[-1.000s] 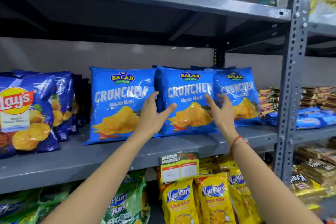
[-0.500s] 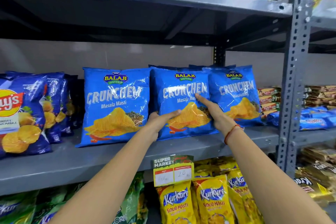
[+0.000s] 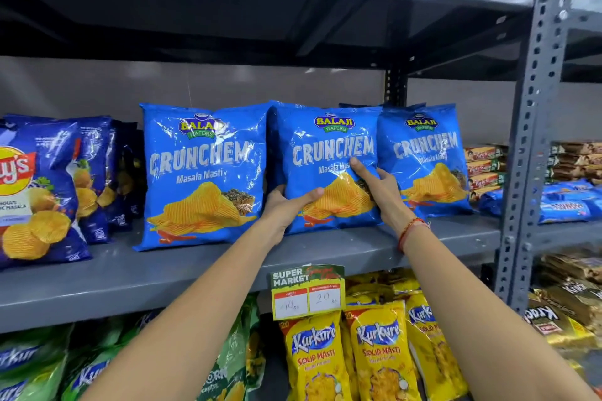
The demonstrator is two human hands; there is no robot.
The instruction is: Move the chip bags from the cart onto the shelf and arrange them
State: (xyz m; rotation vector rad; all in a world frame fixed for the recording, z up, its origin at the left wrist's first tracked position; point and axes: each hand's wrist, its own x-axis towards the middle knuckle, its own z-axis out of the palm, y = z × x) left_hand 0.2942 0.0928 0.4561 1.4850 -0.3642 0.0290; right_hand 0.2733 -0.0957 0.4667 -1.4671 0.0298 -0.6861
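Both hands, left hand (image 3: 286, 205) and right hand (image 3: 379, 189), clamp the middle Crunchem bag (image 3: 325, 140), upright on the shelf (image 3: 195, 267) between two others. Looks light, puffy, slippery, crushable; grip the side edges gently.

- Pretty clearly a small grocery shop or supermarket aisle.
- Grey slotted-steel shelf (image 3: 228, 273) racks, stacked in tiers, all loaded with packaged snacks.
- Same product lined up in rows: blue Crunchem chip bags (image 3: 202, 172), yellow Kurkure packs (image 3: 381, 352) underneath.
- A "SUPER MARKET" price tag (image 3: 308, 293) clipped to the shelf edge, with handwritten prices.
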